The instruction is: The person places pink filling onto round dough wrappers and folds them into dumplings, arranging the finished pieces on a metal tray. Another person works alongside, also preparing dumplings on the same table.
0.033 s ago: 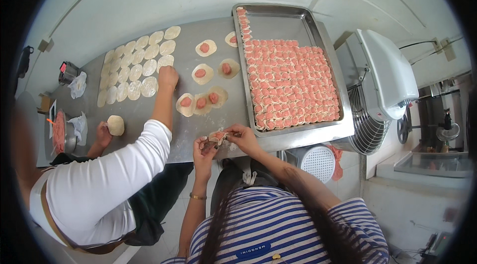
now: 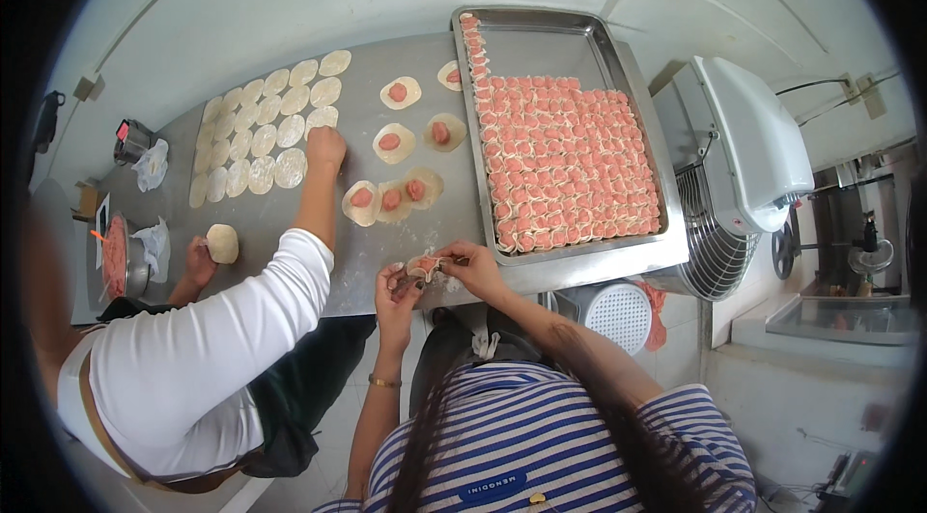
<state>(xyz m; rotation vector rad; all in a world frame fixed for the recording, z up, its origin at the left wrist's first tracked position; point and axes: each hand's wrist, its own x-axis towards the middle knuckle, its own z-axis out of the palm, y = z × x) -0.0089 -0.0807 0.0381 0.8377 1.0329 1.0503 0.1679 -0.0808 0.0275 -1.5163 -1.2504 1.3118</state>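
Observation:
Between my two hands, over the front edge of the steel table (image 2: 362,257), is a dumpling (image 2: 423,266) with pink filling and a pleated, partly gathered wrapper. My left hand (image 2: 396,296) pinches its left side. On the other side, the fingers of my right hand (image 2: 471,268) are closed on the wrapper's edge. Just beyond my hands lie several flat round wrappers (image 2: 376,214) with a lump of pink filling on each. To the right, a large metal tray (image 2: 475,166) holds tight rows of open-topped dumplings (image 2: 570,166) with pink filling showing.
At my left, a co-worker in a white sleeve (image 2: 241,320) holds a round wrapper (image 2: 222,244) in one hand and reaches toward rows of plain wrappers (image 2: 263,141). A bowl of pink filling (image 2: 116,257) stands far left. A white mixer (image 2: 748,146) stands right of the table.
The wrapper in the co-worker's hand has shifted very slightly to the left. My hands and the dumpling look almost the same.

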